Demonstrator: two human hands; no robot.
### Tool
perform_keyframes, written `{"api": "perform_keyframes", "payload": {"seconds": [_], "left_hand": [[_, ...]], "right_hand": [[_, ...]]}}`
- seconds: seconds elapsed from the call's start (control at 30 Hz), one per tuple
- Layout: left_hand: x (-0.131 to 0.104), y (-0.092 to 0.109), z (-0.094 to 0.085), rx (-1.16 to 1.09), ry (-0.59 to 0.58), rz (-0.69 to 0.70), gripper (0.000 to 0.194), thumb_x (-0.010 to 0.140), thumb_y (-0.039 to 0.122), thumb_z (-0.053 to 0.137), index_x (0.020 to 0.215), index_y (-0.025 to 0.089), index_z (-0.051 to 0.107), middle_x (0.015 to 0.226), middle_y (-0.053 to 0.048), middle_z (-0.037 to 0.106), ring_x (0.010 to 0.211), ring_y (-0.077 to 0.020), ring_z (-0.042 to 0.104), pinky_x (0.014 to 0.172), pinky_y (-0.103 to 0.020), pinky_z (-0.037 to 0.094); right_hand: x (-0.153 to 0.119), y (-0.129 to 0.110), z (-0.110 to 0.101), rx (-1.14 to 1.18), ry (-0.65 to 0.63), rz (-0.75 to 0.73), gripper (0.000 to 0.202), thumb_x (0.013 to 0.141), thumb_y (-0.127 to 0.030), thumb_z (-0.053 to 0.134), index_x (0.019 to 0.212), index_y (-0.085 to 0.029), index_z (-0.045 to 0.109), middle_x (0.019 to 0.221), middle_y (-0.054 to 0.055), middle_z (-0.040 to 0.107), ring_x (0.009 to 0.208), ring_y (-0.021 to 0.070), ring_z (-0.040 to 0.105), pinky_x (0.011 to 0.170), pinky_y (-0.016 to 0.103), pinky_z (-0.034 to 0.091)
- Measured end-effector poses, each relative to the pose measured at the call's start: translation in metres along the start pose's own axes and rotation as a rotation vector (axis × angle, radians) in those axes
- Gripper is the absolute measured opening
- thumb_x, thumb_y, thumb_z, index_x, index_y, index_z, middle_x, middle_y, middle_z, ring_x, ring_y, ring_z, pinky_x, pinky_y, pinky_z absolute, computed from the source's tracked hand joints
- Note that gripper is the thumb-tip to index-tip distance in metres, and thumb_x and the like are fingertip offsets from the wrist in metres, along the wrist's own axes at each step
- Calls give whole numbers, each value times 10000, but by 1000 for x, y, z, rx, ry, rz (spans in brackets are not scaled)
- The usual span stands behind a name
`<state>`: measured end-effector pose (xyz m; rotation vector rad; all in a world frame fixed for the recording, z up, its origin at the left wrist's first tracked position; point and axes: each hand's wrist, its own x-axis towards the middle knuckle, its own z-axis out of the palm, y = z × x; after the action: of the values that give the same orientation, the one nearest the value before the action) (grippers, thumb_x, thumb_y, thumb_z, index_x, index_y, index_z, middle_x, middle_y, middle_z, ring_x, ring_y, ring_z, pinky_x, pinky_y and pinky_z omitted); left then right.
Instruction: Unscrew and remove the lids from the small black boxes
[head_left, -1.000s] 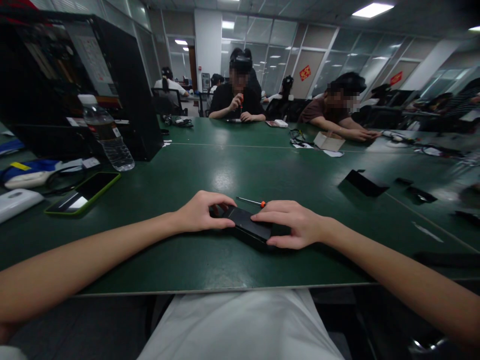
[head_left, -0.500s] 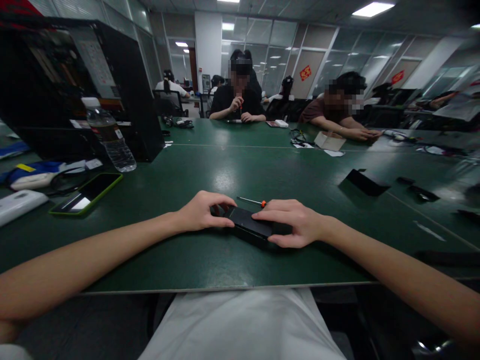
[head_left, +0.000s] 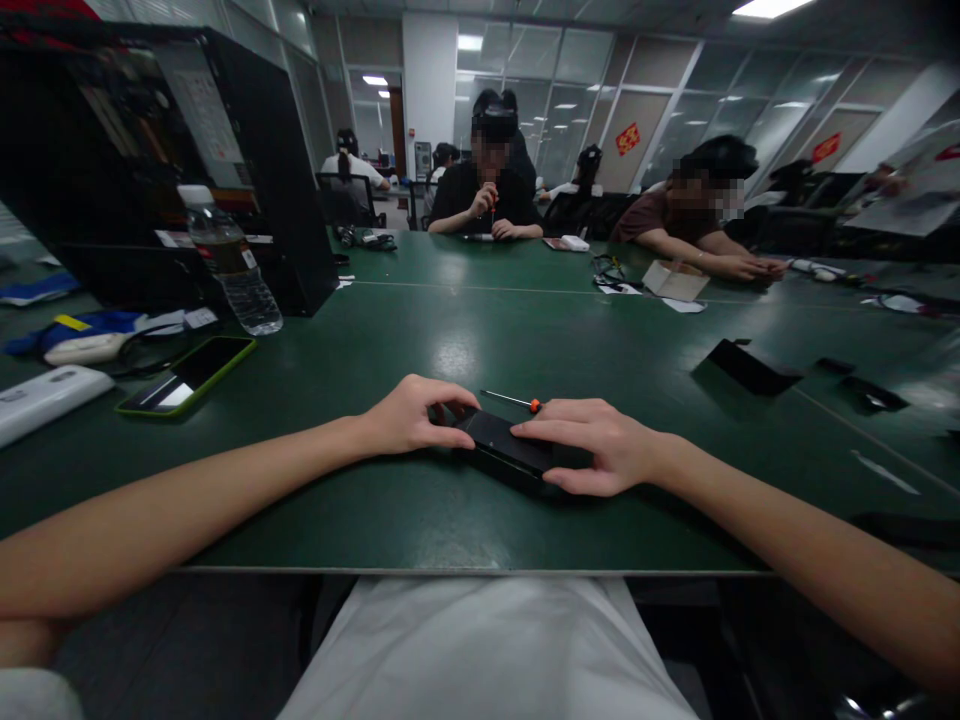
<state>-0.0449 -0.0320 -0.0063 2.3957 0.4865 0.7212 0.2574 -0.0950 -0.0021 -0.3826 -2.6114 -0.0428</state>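
Note:
A flat black rectangular device (head_left: 504,440) lies slanted on the green table (head_left: 420,510), close to its front edge. My left hand (head_left: 421,415) grips the device's left end between thumb and fingers. At its right end is my right hand (head_left: 600,445), with fingers on the top face and the thumb at the near edge. Just behind the device lies a thin screwdriver (head_left: 511,399), its orange handle end beside my right fingers.
At the left are a green-edged phone (head_left: 187,377), a white device (head_left: 52,400), a water bottle (head_left: 240,275) and a black computer case (head_left: 262,170). Black parts (head_left: 750,368) lie at the right. Two people sit across the table, near a small box (head_left: 675,280).
The whole view has shifted slightly, so the table items appear a little further right. Both hands keep their hold on the black device.

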Motion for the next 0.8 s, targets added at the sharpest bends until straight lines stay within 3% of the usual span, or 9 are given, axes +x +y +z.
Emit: {"api": "perform_keyframes", "payload": {"seconds": [0.53, 0.8], "left_hand": [[0, 4, -2, 13, -14, -40, 451, 787, 439, 840, 1104, 129, 758, 960, -83, 784, 804, -177, 713, 710, -231, 555], [1, 13, -8, -47, -97, -63, 429, 820, 339, 781, 1199, 143, 748, 1089, -110, 779, 875, -192, 719, 764, -251, 570]], "right_hand": [[2, -1, -2, 0, 0, -3, 465, 963, -359, 610, 1365, -128, 578, 1062, 126, 740, 928, 191, 705, 859, 292, 568], [1, 0, -1, 19, -7, 4, 482, 963, -354, 607, 1392, -140, 561, 1084, 125, 740, 955, 191, 708, 912, 304, 556]]}}
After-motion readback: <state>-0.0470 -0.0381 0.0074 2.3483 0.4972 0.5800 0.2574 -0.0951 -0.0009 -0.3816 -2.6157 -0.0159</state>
